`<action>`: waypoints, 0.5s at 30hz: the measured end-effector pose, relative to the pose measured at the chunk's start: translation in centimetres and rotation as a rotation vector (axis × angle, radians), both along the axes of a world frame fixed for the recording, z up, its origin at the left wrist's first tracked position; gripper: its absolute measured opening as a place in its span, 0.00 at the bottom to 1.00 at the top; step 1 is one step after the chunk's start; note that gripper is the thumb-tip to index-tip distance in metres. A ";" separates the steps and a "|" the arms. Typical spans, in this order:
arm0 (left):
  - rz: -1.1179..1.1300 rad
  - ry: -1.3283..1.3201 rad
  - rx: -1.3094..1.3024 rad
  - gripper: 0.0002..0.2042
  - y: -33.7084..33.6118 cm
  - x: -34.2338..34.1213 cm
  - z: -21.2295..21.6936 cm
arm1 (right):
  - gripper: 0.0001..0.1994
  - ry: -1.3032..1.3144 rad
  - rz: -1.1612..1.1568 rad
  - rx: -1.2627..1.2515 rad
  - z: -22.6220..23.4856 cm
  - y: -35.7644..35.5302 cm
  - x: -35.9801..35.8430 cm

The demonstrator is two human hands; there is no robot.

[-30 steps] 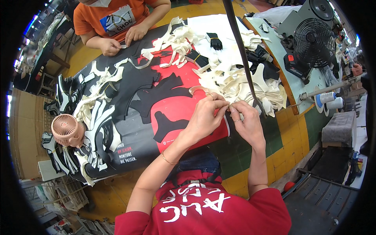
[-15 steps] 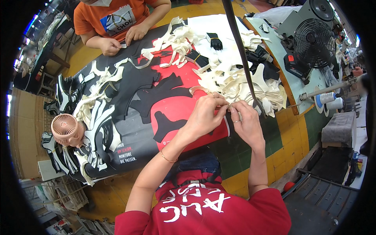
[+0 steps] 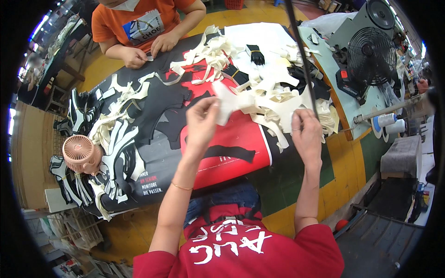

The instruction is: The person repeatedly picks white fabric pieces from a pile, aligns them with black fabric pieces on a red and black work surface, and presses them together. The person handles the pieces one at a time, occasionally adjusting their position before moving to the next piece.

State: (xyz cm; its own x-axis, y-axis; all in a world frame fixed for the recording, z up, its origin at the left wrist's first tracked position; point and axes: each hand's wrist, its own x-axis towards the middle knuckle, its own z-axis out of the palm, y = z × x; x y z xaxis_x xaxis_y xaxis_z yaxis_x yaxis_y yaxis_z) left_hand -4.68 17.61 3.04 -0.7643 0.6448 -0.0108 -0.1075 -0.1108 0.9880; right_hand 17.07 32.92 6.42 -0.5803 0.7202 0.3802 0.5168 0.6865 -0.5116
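So rn my left hand [image 3: 202,121] has its fingers pinched together on the left end of a cream strip [image 3: 250,104], and my right hand [image 3: 306,134] is clamped on the other end w/ thumb and fingertips. The strip's lifted just above the tabletop [image 3: 241,160], over the red part of the poster-type sheet [image 3: 232,139] that covers it, right in front of me.

Orientation: long axis runs pretty much left to right between my hands, left end a touch higher and flaring out wide, right end tucked behind my fingers so can't tell how it finishes there. Flat face looks tipped toward me, but tbh it's floppy, so approx.

Imo the trick w/ this bit is to keep both pinches close to the ends and keep light tension so it doesn't fold or twist. Also keep it clear of the dark strap [image 3: 301,51] hanging down just by my right hand.

Further out there's the big heap of cream offcuts [image 3: 259,78], touching and overlapping each other, w/ black cut shapes [image 3: 162,99] to the left. Pink mini fan [image 3: 79,153] sits near the left edge. Far side, another person in an orange shirt [image 3: 139,18] has both hands on a small piece.
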 end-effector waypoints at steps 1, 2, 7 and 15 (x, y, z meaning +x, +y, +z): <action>-0.002 -0.098 0.077 0.11 -1.1 -1.3 0.2 | 0.11 -0.050 -0.035 0.023 -0.1 0.8 0.4; 0.014 -0.218 0.111 0.12 -2.3 -2.4 0.5 | 0.11 -0.057 -0.070 0.065 -0.4 1.7 0.6; 0.100 -0.302 0.221 0.11 -8.6 -5.0 2.6 | 0.10 -0.159 -0.291 0.202 -2.8 7.6 2.4; 0.176 -0.257 0.270 0.09 -14.1 -2.9 3.7 | 0.17 -0.059 -0.483 0.244 -2.6 7.1 1.8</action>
